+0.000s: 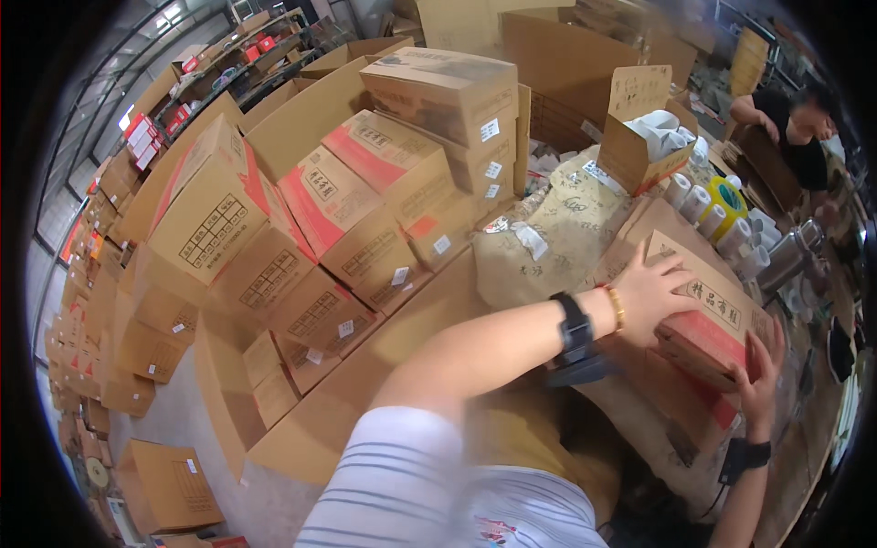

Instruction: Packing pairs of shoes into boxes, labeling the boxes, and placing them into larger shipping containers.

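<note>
Between my two hands is a brown and red cardboard shoebox [722,294], tilted over the workbench at the right. My left hand [653,288] presses on its left end, fingers spread across the top and the thumb out of clear sight. At the near right corner my right hand [760,370] grips it, with fingers up along the end. Below and behind the shoebox lies brown cardboard [671,388] with a red patch; how the two touch is hidden. Both wrists wear black bands.
A large open carton [365,384] to my left holds stacked brown and red boxes [333,196]. Rolls of tape [726,196] and an open box of white rolls [653,137] stand on the bench. Another person [790,128] works at the far right. More cartons [169,484] line the floor.
</note>
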Demonstrator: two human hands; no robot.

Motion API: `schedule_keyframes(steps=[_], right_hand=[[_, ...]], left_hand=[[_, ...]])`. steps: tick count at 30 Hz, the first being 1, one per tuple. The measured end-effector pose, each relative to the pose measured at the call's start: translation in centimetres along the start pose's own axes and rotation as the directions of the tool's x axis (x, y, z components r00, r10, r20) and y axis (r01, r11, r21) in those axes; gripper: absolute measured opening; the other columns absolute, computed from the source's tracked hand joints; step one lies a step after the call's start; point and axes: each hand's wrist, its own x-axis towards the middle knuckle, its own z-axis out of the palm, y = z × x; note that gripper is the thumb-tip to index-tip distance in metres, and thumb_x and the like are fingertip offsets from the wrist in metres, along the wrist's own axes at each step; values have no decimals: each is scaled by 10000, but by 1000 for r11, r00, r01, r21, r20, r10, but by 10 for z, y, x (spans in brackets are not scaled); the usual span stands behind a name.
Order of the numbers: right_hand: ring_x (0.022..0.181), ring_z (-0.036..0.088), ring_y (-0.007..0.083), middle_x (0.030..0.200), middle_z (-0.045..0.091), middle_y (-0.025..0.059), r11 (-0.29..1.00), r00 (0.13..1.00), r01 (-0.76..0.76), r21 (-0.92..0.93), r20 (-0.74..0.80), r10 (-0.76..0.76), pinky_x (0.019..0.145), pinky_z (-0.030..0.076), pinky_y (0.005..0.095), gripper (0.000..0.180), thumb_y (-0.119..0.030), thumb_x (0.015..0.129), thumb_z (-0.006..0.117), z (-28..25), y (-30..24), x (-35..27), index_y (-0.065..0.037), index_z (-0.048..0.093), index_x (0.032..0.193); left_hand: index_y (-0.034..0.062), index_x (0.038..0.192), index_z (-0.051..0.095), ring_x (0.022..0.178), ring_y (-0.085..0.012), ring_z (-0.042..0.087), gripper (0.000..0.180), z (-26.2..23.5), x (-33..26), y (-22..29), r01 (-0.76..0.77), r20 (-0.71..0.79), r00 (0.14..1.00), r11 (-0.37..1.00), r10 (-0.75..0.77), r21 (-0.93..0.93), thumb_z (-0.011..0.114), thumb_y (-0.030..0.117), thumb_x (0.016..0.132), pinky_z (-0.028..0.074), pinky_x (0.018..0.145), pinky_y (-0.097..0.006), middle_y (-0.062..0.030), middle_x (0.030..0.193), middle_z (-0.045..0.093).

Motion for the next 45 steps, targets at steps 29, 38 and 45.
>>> schedule_keyframes(steps=[29,38,45], right_hand=[[1173,392,349,1238,419,179,989,988,-142,43,-53,145,1024,276,416,944,-195,412,706,-19,-84,24,-96,459,1317],[1218,434,242,1347,404,110,133,977,-214,968,213,19,988,370,381,949,-548,722,672,13,-196,72,14,284,1381],[1290,378,244,1442,301,117,275,988,96,957,-59,-140,964,380,386,803,-456,799,656,38,-244,107,-66,326,1418]], left_hand=[[157,1398,351,1290,-381,266,1052,-34,-27,11,105,-519,847,993,-117,-52,854,419,512,213,1060,-506,-211,1395,270],[149,1405,-295,1288,-254,331,1261,-90,-137,57,-67,-284,821,412,-496,-909,718,120,653,283,1041,-401,-164,1401,287],[53,1360,331,855,-200,599,587,-254,-259,52,-139,-298,-192,327,-935,-935,505,252,835,498,766,-367,-59,1000,612]])
